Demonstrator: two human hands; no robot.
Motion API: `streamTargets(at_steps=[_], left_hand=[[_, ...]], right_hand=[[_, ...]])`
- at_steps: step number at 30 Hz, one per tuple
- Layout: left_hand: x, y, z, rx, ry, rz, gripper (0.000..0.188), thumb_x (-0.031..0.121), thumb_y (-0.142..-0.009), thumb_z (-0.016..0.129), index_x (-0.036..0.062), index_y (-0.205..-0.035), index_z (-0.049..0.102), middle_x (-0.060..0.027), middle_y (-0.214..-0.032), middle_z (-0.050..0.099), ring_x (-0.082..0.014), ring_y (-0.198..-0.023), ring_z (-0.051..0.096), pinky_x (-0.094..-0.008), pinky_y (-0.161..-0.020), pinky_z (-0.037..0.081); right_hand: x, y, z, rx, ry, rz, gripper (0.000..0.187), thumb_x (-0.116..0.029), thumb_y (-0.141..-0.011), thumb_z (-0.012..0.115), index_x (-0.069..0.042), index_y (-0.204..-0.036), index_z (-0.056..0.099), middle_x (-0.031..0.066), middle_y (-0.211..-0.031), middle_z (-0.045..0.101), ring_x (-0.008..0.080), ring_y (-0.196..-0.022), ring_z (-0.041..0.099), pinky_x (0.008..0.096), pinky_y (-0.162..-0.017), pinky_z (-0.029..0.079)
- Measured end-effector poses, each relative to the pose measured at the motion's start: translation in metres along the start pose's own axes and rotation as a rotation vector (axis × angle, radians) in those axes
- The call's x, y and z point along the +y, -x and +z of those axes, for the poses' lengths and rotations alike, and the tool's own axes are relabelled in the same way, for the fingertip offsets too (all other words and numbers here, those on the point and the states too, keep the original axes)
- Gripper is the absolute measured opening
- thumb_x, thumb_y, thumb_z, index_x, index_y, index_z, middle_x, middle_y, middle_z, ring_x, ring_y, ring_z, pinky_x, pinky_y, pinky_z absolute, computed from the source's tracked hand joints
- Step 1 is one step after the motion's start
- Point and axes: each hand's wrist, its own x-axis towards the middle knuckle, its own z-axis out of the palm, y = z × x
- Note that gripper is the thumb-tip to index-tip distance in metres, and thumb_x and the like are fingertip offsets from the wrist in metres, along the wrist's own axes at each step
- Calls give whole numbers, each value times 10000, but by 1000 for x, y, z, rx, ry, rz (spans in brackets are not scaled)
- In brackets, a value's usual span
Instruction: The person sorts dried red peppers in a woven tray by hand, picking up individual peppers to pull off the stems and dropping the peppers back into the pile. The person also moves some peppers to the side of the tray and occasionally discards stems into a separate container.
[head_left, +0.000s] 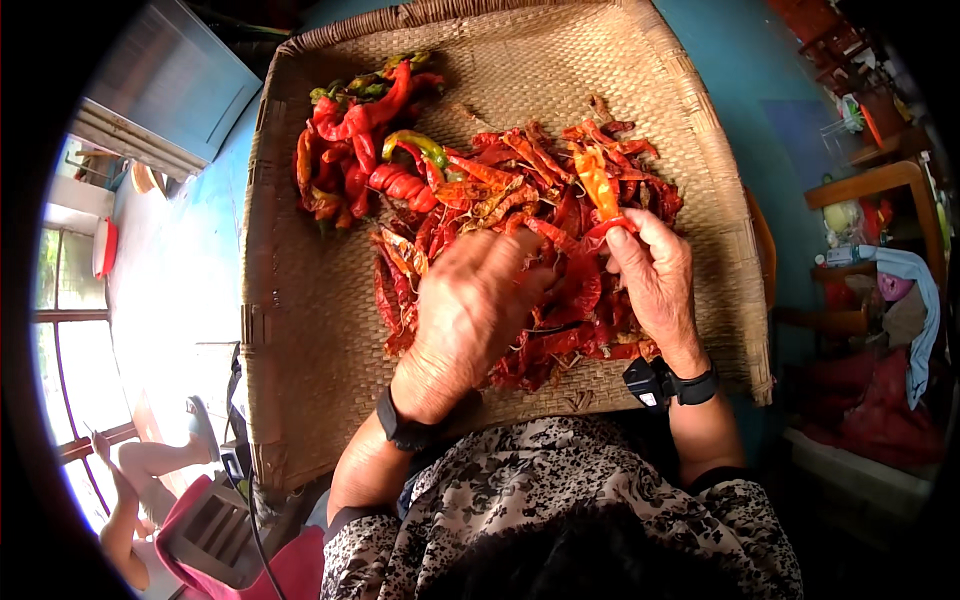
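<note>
A heap of wrinkled, drying red chili peppers lies in a woven bamboo tray in front of me. My right hand, at the heap's right side, pinches a chili pepper between thumb and fingers. An orange chili pepper stands out just above those fingertips; whether it is the one pinched or lies behind is hard to make out. Over the heap's left part, my left hand is smeared by motion, its fingertips down among the peppers. What it touches there is hidden.
Fresher, glossy red peppers form a pile in the tray's upper left, with a green-yellow pepper beside it. A wooden chair with cloths stands at the right. Another person's bare leg and a pink-draped seat appear lower left.
</note>
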Motion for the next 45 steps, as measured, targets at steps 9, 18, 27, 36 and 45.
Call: streamTargets(at_steps=[9, 18, 27, 36, 45], left_hand=[[9, -4, 38, 4, 175, -106, 314, 49, -781, 653, 57, -1069, 528, -157, -791, 636, -354, -730, 643, -454, -639, 523], [-2, -1, 17, 71, 251, -252, 141, 29, -878, 636, 53, -1012, 599, -143, -826, 692, -269, -708, 696, -357, -628, 550], [2, 7, 3, 39, 404, -518, 138, 67, -936, 619, 16, -1063, 616, -34, -824, 668, -71, -693, 587, -236, -656, 496], [-9, 25, 7, 61, 395, -460, 185, 26, -922, 608, 32, -1107, 621, -64, -738, 661, -91, -625, 575, -266, -583, 484], [-6, 25, 15, 0, 308, -428, 184, 73, -934, 615, 39, -1115, 631, -78, -772, 689, -120, -646, 629, -276, -599, 500]], right_hand=[[-7, 12, -8, -197, -17, 102, 282, -129, -968, 586, 0, -1216, 617, 111, -880, 708, 111, -735, 652, 266, -607, 516], [31, -3, -91, 335, -1190, 206, 270, -205, -996, 561, 31, -1125, 584, 115, -916, 661, 123, -726, 592, 230, -662, 512], [9, 11, -13, -111, 19, -75, 329, -161, -869, 716, -19, -1154, 635, 88, -821, 686, 103, -684, 630, 250, -502, 511], [5, 16, 4, -152, 248, -70, 254, -50, -834, 726, -34, -1076, 652, 74, -891, 688, 175, -715, 652, 312, -639, 527], [24, 6, -74, 300, -786, 152, 265, -190, -930, 664, -33, -1140, 629, 111, -948, 689, 138, -753, 644, 239, -605, 546]])
